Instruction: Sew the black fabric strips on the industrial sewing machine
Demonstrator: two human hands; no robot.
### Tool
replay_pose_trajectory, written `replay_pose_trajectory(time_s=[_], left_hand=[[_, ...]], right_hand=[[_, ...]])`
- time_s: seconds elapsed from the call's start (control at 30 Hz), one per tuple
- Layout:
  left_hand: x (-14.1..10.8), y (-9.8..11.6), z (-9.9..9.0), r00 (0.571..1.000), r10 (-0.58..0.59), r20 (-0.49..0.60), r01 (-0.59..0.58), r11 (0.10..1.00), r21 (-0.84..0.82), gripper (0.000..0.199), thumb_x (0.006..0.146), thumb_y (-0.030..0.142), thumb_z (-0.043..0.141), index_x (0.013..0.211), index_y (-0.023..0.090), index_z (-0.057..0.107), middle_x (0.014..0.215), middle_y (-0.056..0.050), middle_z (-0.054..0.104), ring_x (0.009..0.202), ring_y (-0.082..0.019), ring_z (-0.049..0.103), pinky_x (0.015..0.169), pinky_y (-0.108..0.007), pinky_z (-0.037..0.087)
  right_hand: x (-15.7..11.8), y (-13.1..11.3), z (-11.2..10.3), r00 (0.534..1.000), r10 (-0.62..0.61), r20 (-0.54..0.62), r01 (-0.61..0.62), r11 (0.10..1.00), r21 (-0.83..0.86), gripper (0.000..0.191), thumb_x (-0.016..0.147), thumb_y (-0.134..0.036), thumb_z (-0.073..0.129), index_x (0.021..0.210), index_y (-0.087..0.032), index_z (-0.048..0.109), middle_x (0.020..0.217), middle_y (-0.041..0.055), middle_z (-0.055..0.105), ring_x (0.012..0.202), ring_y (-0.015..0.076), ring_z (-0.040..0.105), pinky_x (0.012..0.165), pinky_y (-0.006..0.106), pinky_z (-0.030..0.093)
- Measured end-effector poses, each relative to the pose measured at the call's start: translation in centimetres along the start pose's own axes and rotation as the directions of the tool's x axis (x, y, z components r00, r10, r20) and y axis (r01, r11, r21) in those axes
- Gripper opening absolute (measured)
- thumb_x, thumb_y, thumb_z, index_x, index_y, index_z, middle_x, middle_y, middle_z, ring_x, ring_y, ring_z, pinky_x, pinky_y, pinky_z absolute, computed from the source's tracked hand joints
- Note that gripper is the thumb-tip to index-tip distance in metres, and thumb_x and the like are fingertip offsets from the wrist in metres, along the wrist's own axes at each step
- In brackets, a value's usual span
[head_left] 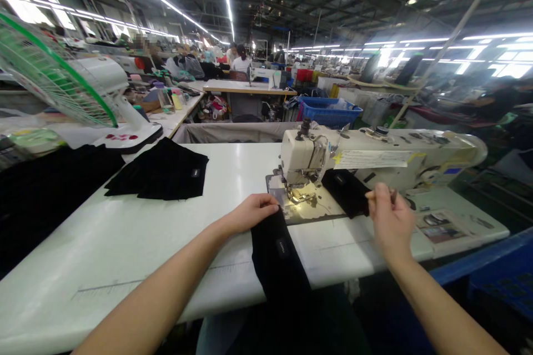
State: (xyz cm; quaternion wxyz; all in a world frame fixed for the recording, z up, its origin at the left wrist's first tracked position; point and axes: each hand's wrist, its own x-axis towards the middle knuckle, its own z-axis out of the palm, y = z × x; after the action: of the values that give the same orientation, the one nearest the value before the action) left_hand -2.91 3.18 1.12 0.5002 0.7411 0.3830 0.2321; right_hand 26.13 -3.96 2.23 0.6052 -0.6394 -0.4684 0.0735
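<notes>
My left hand (pixel 255 212) pinches the top corner of a black fabric piece (pixel 272 255) with a small label, which hangs over the table's front edge toward my lap. To the right, my right hand (pixel 390 216) is closed on a small light-coloured item, too small to identify, beside a second black labelled piece (pixel 347 191) lying under the machine's arm. Between my hands and a little farther back stands the sewing machine (pixel 297 158), its needle area lit above the metal plate (pixel 328 206). Nothing black lies directly under the presser foot.
Overlapping black labelled pieces (pixel 166 172) lie on the white table (pixel 233 177) at left, near a larger black fabric heap (pixel 50 188). A green-rimmed fan (pixel 62 66) stands at back left. Blue baskets are behind the machine (pixel 328 113) and at lower right (pixel 499 277).
</notes>
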Motion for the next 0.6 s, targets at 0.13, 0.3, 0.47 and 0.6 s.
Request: replay_pose_trajectory(time_s=[0.13, 0.3, 0.47, 0.6], left_hand=[[0.2, -0.4, 0.5, 0.997, 0.052, -0.050, -0.043, 0.984, 0.170, 0.028, 0.089, 0.041, 0.054, 0.087, 0.016, 0.065, 0.078, -0.003, 0.066, 0.072, -0.018, 0.060, 0.068, -0.028, 0.049], [1.7, -1.1, -0.2, 0.978, 0.173, -0.119, -0.079, 0.831, 0.551, 0.012, 0.085, 0.023, 0.056, 0.084, 0.019, 0.067, 0.088, -0.005, 0.066, 0.083, -0.021, 0.063, 0.082, -0.032, 0.050], [0.9, 0.9, 0.0, 0.943, 0.253, -0.218, -0.031, 0.716, 0.698, 0.029, 0.087, 0.021, 0.059, 0.115, 0.016, 0.064, 0.121, -0.016, 0.061, 0.115, -0.034, 0.057, 0.104, -0.051, 0.041], [-4.6, 2.7, 5.3, 0.925, 0.348, -0.150, -0.103, 0.611, 0.785, 0.047, 0.096, 0.026, 0.052, 0.141, 0.017, 0.047, 0.140, -0.015, 0.055, 0.128, -0.029, 0.053, 0.110, -0.047, 0.042]], right_hand=[[-0.9, 1.2, 0.0, 0.929, 0.001, 0.370, 0.071, 0.981, -0.181, 0.050, 0.083, -0.065, 0.058, 0.060, -0.021, 0.054, 0.055, -0.0026, 0.051, 0.053, 0.0145, 0.049, 0.051, 0.026, 0.038], [-3.0, 2.3, 0.6, 0.810, -0.098, 0.578, 0.365, 0.856, -0.366, 0.025, 0.090, -0.042, 0.058, 0.105, -0.024, 0.066, 0.085, 0.0001, 0.069, 0.070, 0.0193, 0.065, 0.060, 0.028, 0.044], [-2.6, 3.7, -0.3, 0.714, -0.235, 0.660, 0.610, 0.672, -0.420, 0.025, 0.096, -0.036, 0.053, 0.113, -0.022, 0.064, 0.100, 0.0043, 0.067, 0.079, 0.0202, 0.068, 0.060, 0.029, 0.046], [-2.2, 4.9, -0.8, 0.700, -0.277, 0.658, 0.641, 0.650, -0.408, 0.028, 0.097, -0.032, 0.051, 0.117, -0.018, 0.064, 0.098, 0.0090, 0.065, 0.088, 0.0263, 0.065, 0.072, 0.036, 0.050]])
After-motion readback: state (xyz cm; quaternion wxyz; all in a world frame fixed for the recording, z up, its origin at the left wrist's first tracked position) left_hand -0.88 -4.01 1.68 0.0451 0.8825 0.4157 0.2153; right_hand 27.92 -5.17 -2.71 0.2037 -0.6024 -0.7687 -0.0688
